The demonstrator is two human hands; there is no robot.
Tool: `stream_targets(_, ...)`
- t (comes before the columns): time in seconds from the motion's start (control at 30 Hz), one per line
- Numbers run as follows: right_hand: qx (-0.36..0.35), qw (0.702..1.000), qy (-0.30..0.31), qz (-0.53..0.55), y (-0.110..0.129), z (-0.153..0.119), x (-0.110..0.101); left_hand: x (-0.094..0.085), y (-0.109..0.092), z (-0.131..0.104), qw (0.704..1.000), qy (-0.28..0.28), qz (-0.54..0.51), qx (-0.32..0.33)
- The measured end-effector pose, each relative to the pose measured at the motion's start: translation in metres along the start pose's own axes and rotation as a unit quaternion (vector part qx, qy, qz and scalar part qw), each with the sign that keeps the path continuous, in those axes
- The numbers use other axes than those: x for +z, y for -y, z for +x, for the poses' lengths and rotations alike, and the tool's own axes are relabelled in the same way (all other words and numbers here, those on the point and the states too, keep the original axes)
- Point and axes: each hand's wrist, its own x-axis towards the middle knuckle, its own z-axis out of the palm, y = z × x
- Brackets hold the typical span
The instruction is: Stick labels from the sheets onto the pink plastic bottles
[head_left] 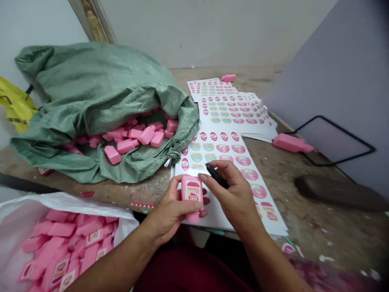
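Note:
My left hand [174, 209] is closed round a pink bottle [192, 194] with a label on its upward face. The bottle's narrow end points toward me. My right hand [232, 188] grips a black pen-like tool [216, 175], and its thumb tip is beside the bottle's upper right corner. Beneath both hands lies a white sticker sheet [209, 142] with rows of pink and green oval labels. Several more sticker sheets [234, 107] are fanned out behind it.
At the left, a green woven sack [100, 81] holds pink bottles. A white bag [12, 219] of labelled bottles is at the lower left. To the right are a pink bottle [291, 143], a black wire frame [343, 162] and a dark flat object [337, 194].

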Motion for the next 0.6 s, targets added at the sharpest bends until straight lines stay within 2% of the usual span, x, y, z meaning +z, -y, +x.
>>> stream_targets(0.07,-0.009,1.0,-0.027,-0.007,-0.005,0.004,-0.001,-0.022,-0.015,-0.017,0.996,-0.009,0.092,-0.014)
stream_targets(0.13,0.002,0.999,-0.034,-0.019,-0.01,0.008,-0.004,-0.058,-0.038,-0.048,0.962,-0.029,0.27,-0.041)
stream_targets(0.2,0.017,0.999,-0.036,-0.035,-0.013,0.012,-0.008,-0.098,-0.063,-0.088,0.866,-0.064,0.487,-0.088)
stream_targets(0.23,0.02,0.998,-0.032,-0.041,-0.015,0.013,-0.009,-0.115,-0.074,-0.106,0.821,-0.083,0.557,-0.099)
stream_targets(0.27,0.02,0.998,-0.027,-0.049,-0.015,0.014,-0.01,-0.129,-0.084,-0.119,0.784,-0.108,0.604,-0.094)
stream_targets(0.33,0.011,0.997,-0.012,-0.078,-0.017,0.014,-0.008,-0.146,-0.098,-0.129,0.74,-0.168,0.65,-0.046)
stream_targets(0.4,-0.005,0.993,0.006,-0.116,-0.019,0.013,-0.004,-0.151,-0.109,-0.113,0.706,-0.243,0.664,0.044)
stream_targets(0.47,-0.022,0.99,0.014,-0.139,-0.022,0.011,0.0,-0.153,-0.119,-0.08,0.653,-0.306,0.679,0.137)
stream_targets(0.53,-0.03,0.987,0.02,-0.154,-0.023,0.008,0.002,-0.157,-0.131,-0.046,0.615,-0.32,0.699,0.179)
stream_targets(0.6,-0.031,0.985,0.022,-0.17,-0.021,0.003,0.001,-0.162,-0.14,-0.022,0.61,-0.301,0.71,0.182)
